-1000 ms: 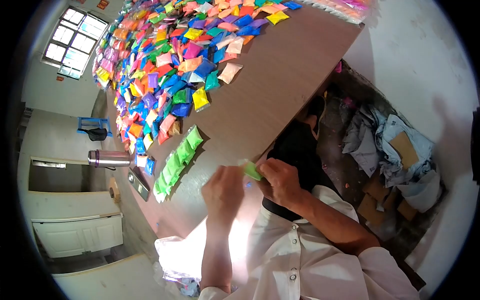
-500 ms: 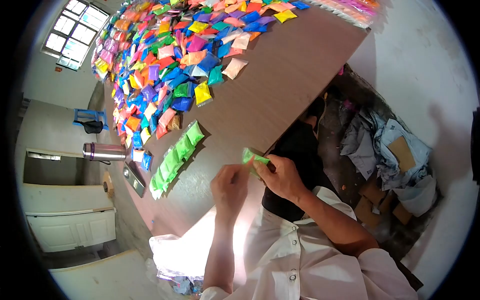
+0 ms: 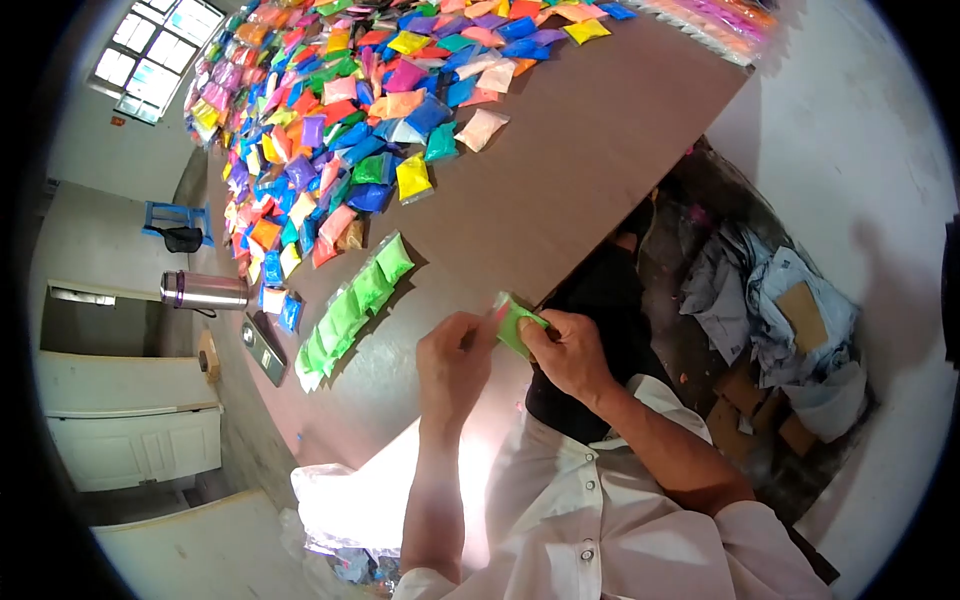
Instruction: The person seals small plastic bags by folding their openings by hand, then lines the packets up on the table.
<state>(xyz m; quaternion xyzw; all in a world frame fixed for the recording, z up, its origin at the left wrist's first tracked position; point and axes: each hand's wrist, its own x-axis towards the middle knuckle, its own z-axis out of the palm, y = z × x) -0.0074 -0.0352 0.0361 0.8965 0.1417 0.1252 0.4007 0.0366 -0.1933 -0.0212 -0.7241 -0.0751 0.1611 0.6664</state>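
Note:
A small green packet [image 3: 516, 328] with a clear plastic edge is held up over the table's near edge, in front of my shirt. My right hand [image 3: 568, 355] pinches its right side between thumb and fingers. My left hand [image 3: 452, 362] is curled closed at the packet's left edge, its fingertips on the clear plastic; the exact grip is partly hidden. To the left, an overlapping row of several similar green packets [image 3: 352, 308] lies slantwise on the brown table [image 3: 590, 150].
A big heap of coloured packets [image 3: 350, 140] covers the table's far left. A phone [image 3: 264, 350] and a steel flask [image 3: 205, 291] are along the left edge. Plastic bags and cardboard [image 3: 800, 315] lie on the floor at right. A clear bag [image 3: 330, 505] is at the lower left.
The green packet has turned and shows more of its face between my hands. My left hand has shifted slightly up and left. The whole view has tilted a little.

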